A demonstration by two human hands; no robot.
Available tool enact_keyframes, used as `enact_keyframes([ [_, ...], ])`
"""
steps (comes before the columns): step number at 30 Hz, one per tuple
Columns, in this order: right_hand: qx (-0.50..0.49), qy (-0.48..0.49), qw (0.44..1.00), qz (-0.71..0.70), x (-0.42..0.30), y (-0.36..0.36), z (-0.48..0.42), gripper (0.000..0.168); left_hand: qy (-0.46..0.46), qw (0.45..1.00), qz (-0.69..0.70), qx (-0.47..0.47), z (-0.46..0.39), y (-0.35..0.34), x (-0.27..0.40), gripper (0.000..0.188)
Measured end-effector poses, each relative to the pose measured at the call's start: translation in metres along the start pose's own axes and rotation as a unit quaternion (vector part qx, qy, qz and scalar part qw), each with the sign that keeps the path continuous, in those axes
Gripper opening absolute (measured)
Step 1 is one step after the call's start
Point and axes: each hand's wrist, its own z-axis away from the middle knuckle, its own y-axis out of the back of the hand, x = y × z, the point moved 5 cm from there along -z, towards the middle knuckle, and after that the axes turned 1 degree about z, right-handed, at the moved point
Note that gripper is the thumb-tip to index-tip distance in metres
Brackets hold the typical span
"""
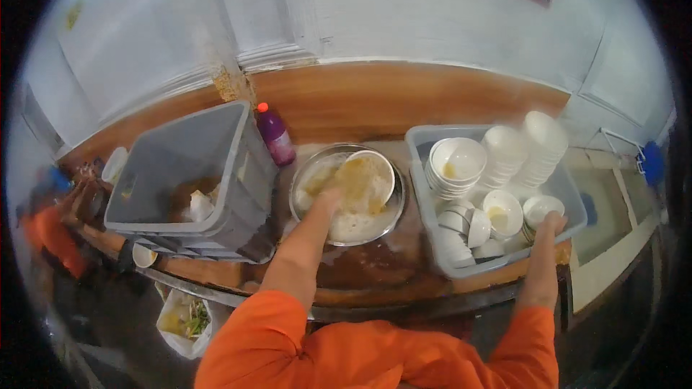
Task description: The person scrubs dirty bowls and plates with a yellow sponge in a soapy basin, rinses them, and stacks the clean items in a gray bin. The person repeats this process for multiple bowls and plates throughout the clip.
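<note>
My left hand [331, 201] reaches into a round metal basin [400, 197] of cloudy, foamy liquid. A blurred yellowish patch [354, 178] covers the fingers there; whether it is a sponge or food residue is unclear. Beside it in the basin, a white bowl [390, 173] lies tilted. Over at the right, my right hand [554, 222] grips the rim of a small white bowl [542, 208] inside a translucent plastic tub [444, 262]. Stacked white bowls [458, 165] fill much of that tub, and a few carry yellow residue. More bowls [457, 232] lie on their sides near its front.
A deep grey plastic bin [248, 183] with crumpled white scraps stands left of the basin. Behind, a purple bottle [277, 138] with an orange cap is upright. Below the table edge hangs a white bag [186, 324] of food waste. Another person's arm [89, 227] shows far left.
</note>
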Motion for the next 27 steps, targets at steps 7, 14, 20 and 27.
enact_keyframes([
  [7, -0.107, 0.844, 0.498, 0.171, -0.082, -0.133, 0.234, 0.047, -0.108, 0.993, 0.037, 0.043, 0.043, -0.057, 0.068, 0.022],
  [14, -0.593, 0.533, 0.586, 0.144, -0.118, -0.184, 0.445, 0.050, -0.123, 0.923, 0.343, -0.127, 0.106, -0.155, 0.152, 0.026],
  [20, -0.417, 0.681, 0.596, 0.088, -0.159, -0.160, 0.319, 0.049, -0.228, 0.879, -0.403, -0.118, 0.078, -0.130, 0.160, 0.070],
  [27, -0.193, 0.209, 0.958, -0.024, -0.069, -0.046, 0.068, 0.035, 0.062, 0.706, -0.703, -0.066, 0.147, -0.101, 0.118, 0.077],
])
